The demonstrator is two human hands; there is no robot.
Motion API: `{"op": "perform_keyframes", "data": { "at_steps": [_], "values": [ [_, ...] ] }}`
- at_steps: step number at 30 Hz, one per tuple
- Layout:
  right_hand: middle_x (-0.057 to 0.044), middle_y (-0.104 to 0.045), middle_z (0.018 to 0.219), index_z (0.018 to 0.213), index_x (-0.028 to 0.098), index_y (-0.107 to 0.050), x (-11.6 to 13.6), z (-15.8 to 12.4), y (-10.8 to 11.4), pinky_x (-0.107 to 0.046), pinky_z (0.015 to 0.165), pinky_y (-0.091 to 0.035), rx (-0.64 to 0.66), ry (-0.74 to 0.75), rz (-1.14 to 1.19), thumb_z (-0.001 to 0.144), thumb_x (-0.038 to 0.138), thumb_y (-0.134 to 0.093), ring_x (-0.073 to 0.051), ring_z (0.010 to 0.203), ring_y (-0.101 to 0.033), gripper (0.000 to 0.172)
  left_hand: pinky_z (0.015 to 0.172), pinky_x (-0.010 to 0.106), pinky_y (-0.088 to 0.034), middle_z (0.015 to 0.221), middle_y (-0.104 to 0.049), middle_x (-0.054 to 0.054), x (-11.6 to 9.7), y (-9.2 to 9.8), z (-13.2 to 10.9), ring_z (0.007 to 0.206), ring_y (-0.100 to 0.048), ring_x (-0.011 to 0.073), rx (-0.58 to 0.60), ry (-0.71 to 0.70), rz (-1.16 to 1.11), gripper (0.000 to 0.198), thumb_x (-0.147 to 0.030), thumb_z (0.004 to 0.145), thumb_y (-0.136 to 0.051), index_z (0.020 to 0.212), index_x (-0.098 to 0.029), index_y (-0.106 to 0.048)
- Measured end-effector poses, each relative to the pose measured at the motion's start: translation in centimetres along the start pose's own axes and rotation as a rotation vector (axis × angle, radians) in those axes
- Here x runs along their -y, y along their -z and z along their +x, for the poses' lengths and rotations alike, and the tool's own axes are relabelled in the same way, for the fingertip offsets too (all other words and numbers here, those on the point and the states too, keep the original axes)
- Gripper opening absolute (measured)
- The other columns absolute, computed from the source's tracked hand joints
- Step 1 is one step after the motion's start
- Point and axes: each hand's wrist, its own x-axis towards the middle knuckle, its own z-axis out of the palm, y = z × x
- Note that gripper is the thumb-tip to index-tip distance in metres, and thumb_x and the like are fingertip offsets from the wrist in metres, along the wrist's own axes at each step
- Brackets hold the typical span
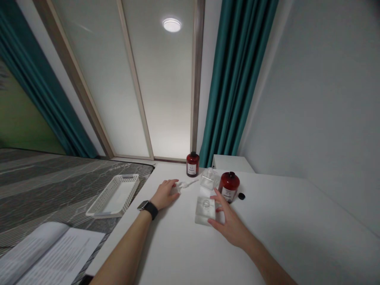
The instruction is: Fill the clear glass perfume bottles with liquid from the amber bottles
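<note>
On the white tabletop, my left hand [164, 195], wearing a black-banded watch, has its thumb and fingers closed around a white pump head [175, 188]. The pump's thin stem [190, 183] points right. Farther right, my right hand [230, 223] grips the right side of a clear square bottle [203, 215], thumb at the near corner and fingertips at the far one. This bottle's round mouth faces up, uncapped. Just beyond it stand another clear bottle [208, 179] and a dark red bottle [229, 184] with a white label.
A second red bottle [192, 164] with a black top stands at the table's far edge. A small black cap [241, 196] lies right of the nearer red bottle. To the left are a white perforated basket [102, 215] and an open book [56, 253]. A white cabinet [233, 163] stands behind.
</note>
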Motion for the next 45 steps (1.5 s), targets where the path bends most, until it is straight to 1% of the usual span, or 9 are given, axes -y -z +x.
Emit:
{"op": "perform_keyframes", "data": {
  "at_steps": [5, 10, 17, 28, 31, 34, 37, 42, 45],
  "values": [
    [-0.010, -0.043, 0.147, 0.156, 0.031, -0.014, -0.4, 0.1, -0.2, -0.047, 0.105, -0.043, -0.016, 0.000, 0.013, 0.082, 0.027, -0.064, -0.025, 0.117, -0.056, 0.090, 0.091, 0.041, -0.049, 0.103, -0.067, 0.011, -0.6, 1.0, -0.2, 0.100, -0.061, 0.0262, -0.045, -0.064, -0.056, 0.031, -0.017, 0.088, -0.055, 0.118, -0.016, -0.061],
    [-0.010, -0.040, 0.150, 0.157, 0.029, -0.016, -0.7, 0.3, -0.6, -0.047, 0.114, -0.033, -0.028, 0.029, 0.008, 0.076, 0.020, -0.070, -0.028, 0.136, -0.043, 0.098, 0.089, 0.038, -0.050, 0.098, -0.065, 0.008, -2.7, 1.1, -0.3, 0.094, -0.062, 0.0231, -0.062, -0.161, -0.113, 0.024, -0.023, 0.094, -0.047, 0.112, -0.018, -0.062],
    [-0.009, -0.042, 0.150, 0.158, 0.030, -0.013, -0.5, 0.4, -0.9, -0.046, 0.113, -0.036, 0.013, -0.042, 0.044, 0.077, 0.021, -0.070, -0.026, 0.131, -0.049, 0.099, 0.086, 0.035, -0.051, 0.095, -0.065, 0.007, -4.9, 0.6, -0.6, 0.091, -0.063, 0.0216, -0.070, -0.259, -0.187, 0.027, -0.021, 0.096, -0.045, 0.117, -0.019, -0.061],
    [-0.010, -0.029, 0.161, 0.158, 0.028, -0.014, 0.0, -0.2, 0.4, -0.048, 0.120, -0.025, 0.061, -0.021, -0.018, 0.077, 0.017, -0.070, -0.027, 0.144, -0.036, 0.098, 0.084, 0.035, -0.051, 0.095, -0.065, 0.006, -5.7, 0.5, -0.7, 0.090, -0.064, 0.0206, -0.090, -0.261, -0.279, 0.022, -0.023, 0.097, -0.045, 0.111, -0.019, -0.062],
    [-0.010, -0.027, 0.162, 0.158, 0.027, -0.015, 0.0, -0.3, 0.9, -0.047, 0.121, -0.021, 0.078, -0.010, -0.045, 0.077, 0.015, -0.070, -0.026, 0.148, -0.030, 0.098, 0.084, 0.035, -0.051, 0.095, -0.065, 0.006, -5.9, 0.1, -0.7, 0.090, -0.064, 0.0207, -0.081, -0.236, -0.318, 0.021, -0.024, 0.097, -0.045, 0.109, -0.019, -0.062],
    [-0.010, -0.025, 0.163, 0.158, 0.027, -0.014, -0.3, -0.6, 1.4, -0.047, 0.121, -0.022, 0.096, -0.006, -0.047, 0.078, 0.015, -0.069, -0.026, 0.148, -0.030, 0.098, 0.084, 0.035, -0.052, 0.096, -0.065, 0.007, -6.4, -0.4, -0.6, 0.090, -0.064, 0.0208, -0.060, -0.226, -0.353, 0.021, -0.025, 0.097, -0.046, 0.107, -0.019, -0.063],
    [-0.011, -0.028, 0.162, 0.158, 0.026, -0.013, -0.7, -1.2, 2.1, -0.048, 0.120, -0.025, 0.087, -0.001, -0.042, 0.078, 0.016, -0.068, -0.027, 0.146, -0.034, 0.098, 0.086, 0.037, -0.051, 0.096, -0.066, 0.007, -7.4, -0.5, -0.1, 0.092, -0.063, 0.0219, -0.063, -0.249, -0.346, 0.021, -0.026, 0.097, -0.046, 0.106, -0.020, -0.064],
    [-0.009, -0.031, 0.160, 0.157, 0.027, -0.017, -1.3, -2.2, 3.5, -0.050, 0.121, -0.021, 0.044, 0.001, -0.064, 0.077, 0.014, -0.068, -0.028, 0.146, -0.033, 0.096, 0.087, 0.041, -0.050, 0.096, -0.067, 0.007, -10.3, 0.3, 1.8, 0.093, -0.063, 0.0236, -0.147, -0.290, -0.312, 0.018, -0.024, 0.095, -0.048, 0.104, -0.020, -0.064],
    [-0.009, -0.034, 0.158, 0.157, 0.029, -0.015, -1.7, -2.8, 4.1, -0.051, 0.118, -0.028, 0.022, -0.009, -0.031, 0.078, 0.015, -0.068, -0.028, 0.141, -0.040, 0.096, 0.086, 0.039, -0.052, 0.097, -0.067, 0.007, -12.5, 0.5, 3.4, 0.093, -0.063, 0.0229, -0.139, -0.336, -0.326, 0.018, -0.023, 0.094, -0.051, 0.107, -0.021, -0.062]
  ]
}}
